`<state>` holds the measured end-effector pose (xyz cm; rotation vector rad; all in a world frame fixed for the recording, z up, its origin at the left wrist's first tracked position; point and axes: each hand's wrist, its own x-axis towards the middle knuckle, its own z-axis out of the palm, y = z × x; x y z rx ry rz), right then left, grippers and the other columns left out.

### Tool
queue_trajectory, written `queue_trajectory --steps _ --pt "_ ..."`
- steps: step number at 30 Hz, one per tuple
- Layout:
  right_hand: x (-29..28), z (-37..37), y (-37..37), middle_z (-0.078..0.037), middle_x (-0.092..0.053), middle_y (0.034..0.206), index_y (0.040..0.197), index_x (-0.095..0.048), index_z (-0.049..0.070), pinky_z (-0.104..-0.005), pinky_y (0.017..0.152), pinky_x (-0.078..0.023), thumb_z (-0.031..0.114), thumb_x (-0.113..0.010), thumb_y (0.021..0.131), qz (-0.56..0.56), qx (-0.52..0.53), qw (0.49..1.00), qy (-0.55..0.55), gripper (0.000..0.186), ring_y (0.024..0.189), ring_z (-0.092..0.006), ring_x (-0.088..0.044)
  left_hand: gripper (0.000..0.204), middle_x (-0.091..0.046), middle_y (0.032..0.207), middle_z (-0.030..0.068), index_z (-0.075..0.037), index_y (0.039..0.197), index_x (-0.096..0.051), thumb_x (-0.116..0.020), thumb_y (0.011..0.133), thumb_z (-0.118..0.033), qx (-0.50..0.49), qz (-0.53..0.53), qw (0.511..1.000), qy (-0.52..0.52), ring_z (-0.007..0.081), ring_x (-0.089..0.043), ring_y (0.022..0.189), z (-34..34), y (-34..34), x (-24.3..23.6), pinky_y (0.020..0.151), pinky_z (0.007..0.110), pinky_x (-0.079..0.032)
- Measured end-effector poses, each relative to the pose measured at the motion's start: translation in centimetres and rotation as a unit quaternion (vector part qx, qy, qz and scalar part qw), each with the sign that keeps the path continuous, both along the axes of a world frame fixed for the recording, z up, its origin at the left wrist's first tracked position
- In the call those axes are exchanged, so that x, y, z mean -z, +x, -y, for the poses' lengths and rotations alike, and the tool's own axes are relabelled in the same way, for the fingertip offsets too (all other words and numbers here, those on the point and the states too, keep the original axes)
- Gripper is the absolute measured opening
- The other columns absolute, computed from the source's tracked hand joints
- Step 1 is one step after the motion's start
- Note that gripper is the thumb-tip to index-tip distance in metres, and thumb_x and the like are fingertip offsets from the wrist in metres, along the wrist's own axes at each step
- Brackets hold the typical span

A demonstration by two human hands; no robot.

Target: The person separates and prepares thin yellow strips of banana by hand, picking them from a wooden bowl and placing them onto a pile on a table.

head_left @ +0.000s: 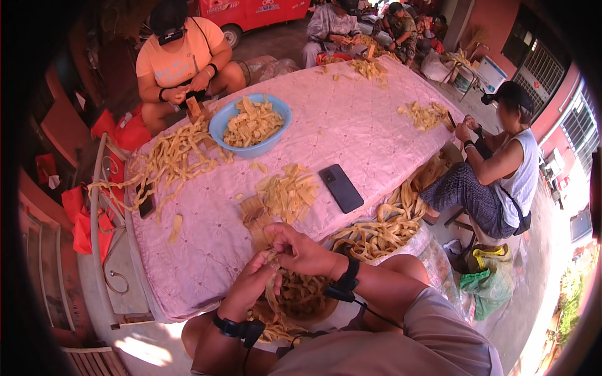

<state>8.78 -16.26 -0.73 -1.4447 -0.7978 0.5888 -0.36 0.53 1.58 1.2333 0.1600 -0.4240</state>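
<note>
Over the table's near edge, my left hand (248,283) and my right hand (304,252) meet, fingers pinched on a pale yellow, flat, pliable strip (271,297) whose lower part hangs down. What the strip is made of I cannot tell. Just beyond my fingers lies a small wooden board (254,210), partly under a pile of short cut yellow pieces (290,193). Below my hands, a round container (310,316) in my lap holds more strips, partly hidden by my arms. To the right of it, long strips (382,232) fill a plastic sack (433,254).
A pink quilted cover (351,119) spreads over the table. On it are a blue basin (266,149) of cut pieces, tangled long strips (169,160), a dark phone (340,188) and another phone (146,200). One person (179,62) sits far left, another (501,156) right; both handle strips.
</note>
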Motion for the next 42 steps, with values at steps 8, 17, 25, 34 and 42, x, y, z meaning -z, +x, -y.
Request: queue_trajectory --steps 8,17,25,34,42 --pt "-0.6 -0.9 -1.7 -0.007 -0.055 0.073 0.142 -0.028 0.005 -0.0306 0.062 -0.049 -0.005 -0.057 0.083 0.146 0.087 0.985 -0.020 0.067 0.065 -0.0181 -0.058 0.009 -0.056 0.087 0.0044 -0.008 0.106 -0.047 -0.047 0.099 -0.012 -0.111 0.029 0.993 0.041 0.0101 -0.051 0.061 -0.1 0.3 1.6 0.050 0.025 -0.043" --pt "-1.5 -0.8 -1.3 -0.006 -0.058 0.075 0.136 -0.031 0.004 -0.0268 0.065 -0.051 -0.008 -0.053 0.088 0.000 0.064 0.997 0.043 0.054 0.066 -0.0141 -0.064 0.016 -0.059 0.080 0.0091 -0.013 0.115 -0.040 -0.042 0.100 -0.010 -0.111 0.081 0.990 -0.025 0.0161 -0.058 0.069 -0.2 0.5 1.2 0.061 0.027 -0.046" --pt "-2.0 -0.6 -0.5 -0.005 -0.058 0.074 0.134 -0.034 0.003 -0.0250 0.064 -0.050 -0.006 -0.054 0.088 -0.031 0.069 0.996 0.037 0.051 0.069 -0.0126 -0.064 0.018 -0.060 0.080 0.0101 -0.013 0.111 -0.039 -0.043 0.095 -0.008 -0.121 0.057 0.987 -0.091 0.0155 -0.055 0.066 -0.2 0.9 1.0 0.058 0.026 -0.044" --pt "-0.6 -0.1 0.1 -0.007 -0.060 0.073 0.102 -0.051 0.001 -0.0291 0.058 -0.044 0.007 -0.061 0.089 -0.108 0.031 0.992 -0.048 0.017 0.062 -0.0127 -0.055 0.021 -0.054 0.083 0.0034 -0.012 0.112 -0.037 -0.044 0.093 -0.005 -0.063 0.059 0.995 0.047 0.0070 -0.045 0.065 -0.7 1.0 1.4 0.056 0.022 -0.038" --pt "-0.7 0.0 1.1 -0.011 -0.056 0.071 0.086 -0.054 0.001 -0.0328 0.058 -0.044 0.015 -0.057 0.092 0.160 0.192 0.963 -0.101 0.015 0.062 -0.0191 -0.053 0.067 -0.059 0.097 0.0033 -0.010 0.150 -0.013 -0.044 0.092 -0.002 -0.067 0.151 0.980 0.109 0.0046 -0.046 0.071 0.6 0.5 0.7 0.064 0.020 -0.040"
